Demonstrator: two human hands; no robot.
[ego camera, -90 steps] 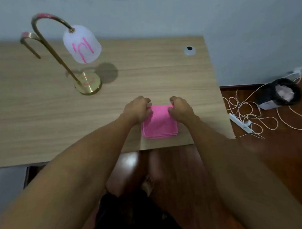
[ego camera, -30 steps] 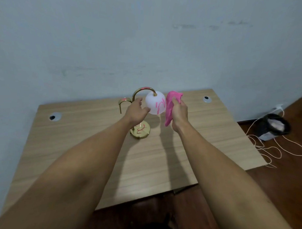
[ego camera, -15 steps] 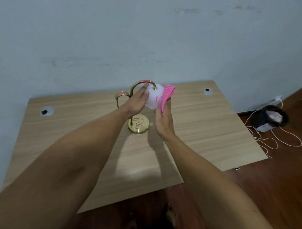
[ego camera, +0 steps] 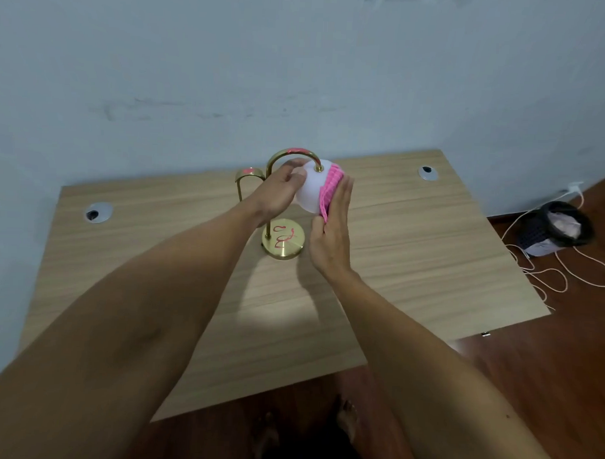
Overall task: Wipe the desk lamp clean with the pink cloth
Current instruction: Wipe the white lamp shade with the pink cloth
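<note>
A gold desk lamp stands mid-desk, with a round base point(ego camera: 283, 242) marked by pink scribbles and a curved neck carrying pink smears at its top. Its white globe shade point(ego camera: 309, 190) hangs from the neck. My left hand point(ego camera: 278, 190) grips the shade's left side. My right hand point(ego camera: 330, 230) presses the folded pink cloth point(ego camera: 328, 189) flat against the shade's right side, and the cloth hides whatever marks lie beneath it.
The wooden desk point(ego camera: 413, 253) has cable grommets at back left point(ego camera: 97, 212) and back right point(ego camera: 427, 172). On the floor to the right sit a black bin point(ego camera: 556, 227) and loose white cords point(ego camera: 546, 272). A blue wall rises behind the desk.
Three seconds ago both hands held the cloth on the desk. Since then my left hand took the shade, and my right hand brought the cloth flat against its right side.
</note>
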